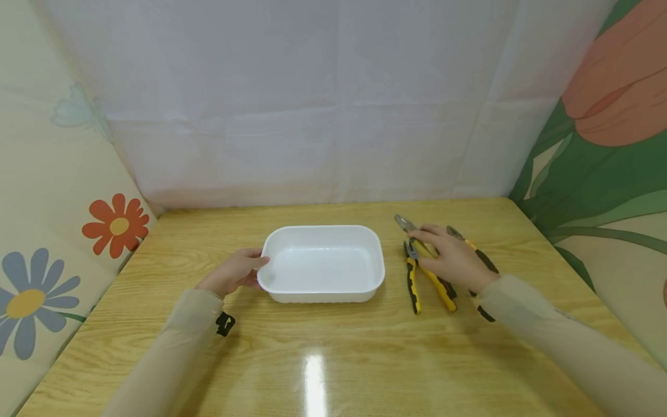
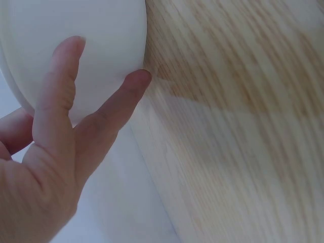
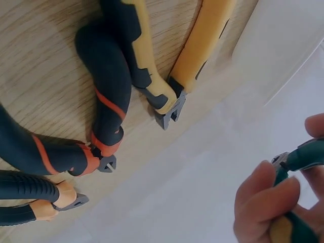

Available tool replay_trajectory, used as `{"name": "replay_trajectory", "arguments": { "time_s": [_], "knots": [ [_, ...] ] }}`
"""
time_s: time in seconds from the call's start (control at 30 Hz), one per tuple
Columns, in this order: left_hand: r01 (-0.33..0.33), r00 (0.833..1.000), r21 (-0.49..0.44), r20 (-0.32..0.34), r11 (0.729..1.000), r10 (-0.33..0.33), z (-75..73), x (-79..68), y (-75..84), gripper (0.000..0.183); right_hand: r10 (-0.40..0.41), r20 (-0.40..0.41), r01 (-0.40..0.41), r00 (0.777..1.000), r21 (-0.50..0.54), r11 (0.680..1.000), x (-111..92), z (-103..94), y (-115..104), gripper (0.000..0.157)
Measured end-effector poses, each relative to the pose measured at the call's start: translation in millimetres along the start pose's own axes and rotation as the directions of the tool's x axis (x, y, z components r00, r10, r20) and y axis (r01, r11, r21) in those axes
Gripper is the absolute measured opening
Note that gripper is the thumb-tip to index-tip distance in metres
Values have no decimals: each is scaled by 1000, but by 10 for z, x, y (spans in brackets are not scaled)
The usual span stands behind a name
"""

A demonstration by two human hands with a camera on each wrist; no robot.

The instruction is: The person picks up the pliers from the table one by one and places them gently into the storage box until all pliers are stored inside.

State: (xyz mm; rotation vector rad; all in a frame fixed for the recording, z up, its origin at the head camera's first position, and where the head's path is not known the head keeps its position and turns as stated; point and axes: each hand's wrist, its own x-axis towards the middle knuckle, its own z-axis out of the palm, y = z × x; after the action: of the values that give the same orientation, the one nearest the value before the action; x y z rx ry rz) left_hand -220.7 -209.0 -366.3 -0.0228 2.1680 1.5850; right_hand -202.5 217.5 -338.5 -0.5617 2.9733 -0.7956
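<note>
My left hand [image 1: 237,272] grips the left end of a white rectangular plastic tray [image 1: 320,298]. Its thumb lies over the rim on the inside, while the fingers press the outer wall in the left wrist view. On the right, my right hand [image 1: 453,258] is over a group of pliers. Its curled fingers hold pliers with green and yellow handles [image 3: 306,154] in the right wrist view, their handles partly hidden by the hand. Close by lie yellow-and-black pliers [image 1: 413,286], with their handles spread.
Black pliers with orange stripes [image 3: 109,86] and black pliers with pale orange collars [image 3: 30,187] lie on the wooden table [image 1: 271,359]. A white cloth [image 1: 323,116] hangs behind it. Flower-patterned panels [image 1: 609,174] stand at both sides.
</note>
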Motion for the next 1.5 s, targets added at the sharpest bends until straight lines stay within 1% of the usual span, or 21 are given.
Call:
{"name": "replay_trajectory", "arguments": {
  "time_s": [0.13, 0.33, 0.73, 0.83, 1.0, 1.23, 1.5],
  "knots": [
    [1, 1000, 3, -4, 1000, -1, -6, 7, -6, 49, 15, 35, -15, 999, 11, 1000, 12, 6, -45, 55],
    [6, 1000, -3, -7, 1000, -6, -7, 34, -24, 50, -3, 54, 1, 999, 52, 999, 32, 35, -81, 55],
    [13, 1000, 9, -17, 1000, -13, -6, 42, -30, 48, -61, 6, 60, 998, 72, 996, 71, 89, -141, 53],
    [12, 1000, 6, -16, 1000, -12, -6, 48, -33, 48, -81, -10, 82, 997, 63, 995, 77, 101, -156, 52],
    [12, 1000, 4, -13, 1000, -12, -8, 58, -31, 49, -113, -24, 114, 993, 17, 993, 95, 110, -176, 51],
    [4, 1000, 3, -12, 1000, -3, -11, 59, -36, 47, -132, 3, 132, 991, -9, 991, 121, 102, -230, 52],
    [4, 1000, 4, -1, 1000, -4, -13, 57, -29, 48, -128, 23, 128, 992, -31, 991, 148, 96, -264, 53]
  ]
}}
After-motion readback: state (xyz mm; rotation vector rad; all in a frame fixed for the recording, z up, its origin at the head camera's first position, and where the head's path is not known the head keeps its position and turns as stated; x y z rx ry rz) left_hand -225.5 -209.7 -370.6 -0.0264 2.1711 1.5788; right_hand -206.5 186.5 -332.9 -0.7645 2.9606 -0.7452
